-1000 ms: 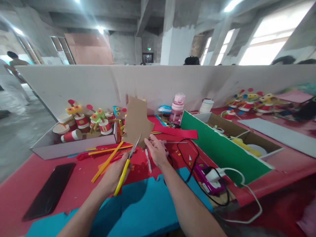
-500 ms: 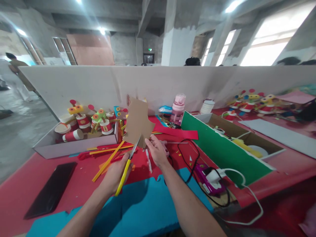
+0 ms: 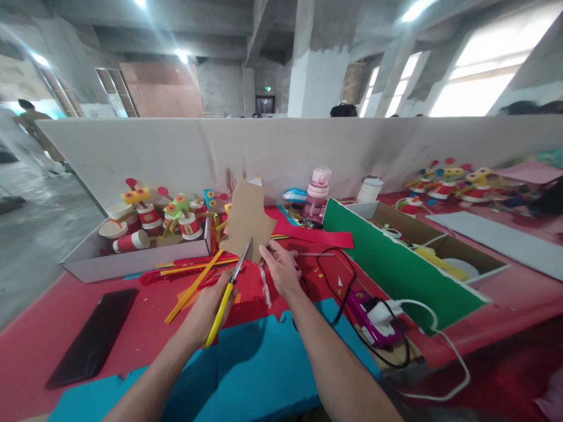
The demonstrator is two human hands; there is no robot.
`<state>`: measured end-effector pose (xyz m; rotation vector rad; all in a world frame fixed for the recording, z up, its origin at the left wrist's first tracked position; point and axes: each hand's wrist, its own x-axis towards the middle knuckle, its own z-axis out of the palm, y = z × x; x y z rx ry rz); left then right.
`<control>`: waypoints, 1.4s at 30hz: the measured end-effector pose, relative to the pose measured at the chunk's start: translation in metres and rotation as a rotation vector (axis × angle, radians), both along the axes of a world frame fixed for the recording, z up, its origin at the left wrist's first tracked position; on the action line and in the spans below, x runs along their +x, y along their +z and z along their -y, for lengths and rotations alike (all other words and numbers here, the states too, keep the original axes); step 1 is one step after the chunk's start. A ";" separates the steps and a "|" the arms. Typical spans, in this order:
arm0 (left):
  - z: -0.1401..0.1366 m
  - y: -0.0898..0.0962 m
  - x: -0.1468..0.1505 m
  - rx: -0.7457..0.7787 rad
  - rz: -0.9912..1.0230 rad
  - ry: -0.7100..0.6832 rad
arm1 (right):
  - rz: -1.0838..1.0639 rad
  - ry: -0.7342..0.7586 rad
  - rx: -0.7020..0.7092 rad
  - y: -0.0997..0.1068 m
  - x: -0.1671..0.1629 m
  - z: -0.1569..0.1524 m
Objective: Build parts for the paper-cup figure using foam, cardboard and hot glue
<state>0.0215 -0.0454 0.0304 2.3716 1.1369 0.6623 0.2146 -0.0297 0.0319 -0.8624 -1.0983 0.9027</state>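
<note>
My left hand [image 3: 214, 300] is closed around the yellow-handled scissors [image 3: 223, 308], whose metal blades point up and away from me. The blades lie over the lower edge of a brown piece of cardboard [image 3: 247, 217]; whether they are parted is hard to see. My right hand [image 3: 280, 266] pinches the cardboard at its lower right corner. The cardboard has an uneven outline with a notch on its right side and stands raised above the red table. Just below it a thin white pen-like stick [image 3: 265, 288] lies on the table.
A white box [image 3: 141, 262] of paper-cup figures stands at left, a black phone [image 3: 93, 337] nearer me. Yellow strips [image 3: 193, 287] lie at centre-left. To the right are a green-sided box [image 3: 396, 269], a purple power strip [image 3: 373, 322] with cables, and a pink bottle [image 3: 317, 190]. Blue sheets [image 3: 255, 366] lie in front.
The cardboard has dipped and tilted very slightly between my hands. Both hands keep their hold in nearly the same place.
</note>
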 end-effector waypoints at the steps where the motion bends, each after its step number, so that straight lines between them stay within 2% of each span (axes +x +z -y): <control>1: 0.000 0.000 0.000 0.000 -0.018 -0.003 | 0.026 -0.016 -0.026 -0.001 0.001 -0.001; 9: 0.000 -0.001 0.002 -0.016 -0.187 0.062 | 0.146 -0.053 -0.096 -0.008 0.002 -0.005; 15: 0.001 0.005 0.002 -0.022 -0.252 0.083 | 0.301 -0.186 -0.027 -0.008 0.000 0.000; 23: 0.000 0.002 0.000 0.023 -0.284 0.129 | 0.215 0.016 -0.083 -0.011 -0.004 -0.004; 31: -0.002 0.005 0.000 0.050 -0.426 0.194 | 0.235 0.063 -0.090 -0.014 -0.008 -0.003; 37: 0.001 0.007 0.003 0.036 -0.367 0.186 | 0.216 0.059 -0.105 -0.014 -0.009 -0.003; 42: 0.002 0.002 0.006 -0.002 -0.234 0.185 | 0.143 0.078 -0.107 -0.014 -0.010 -0.003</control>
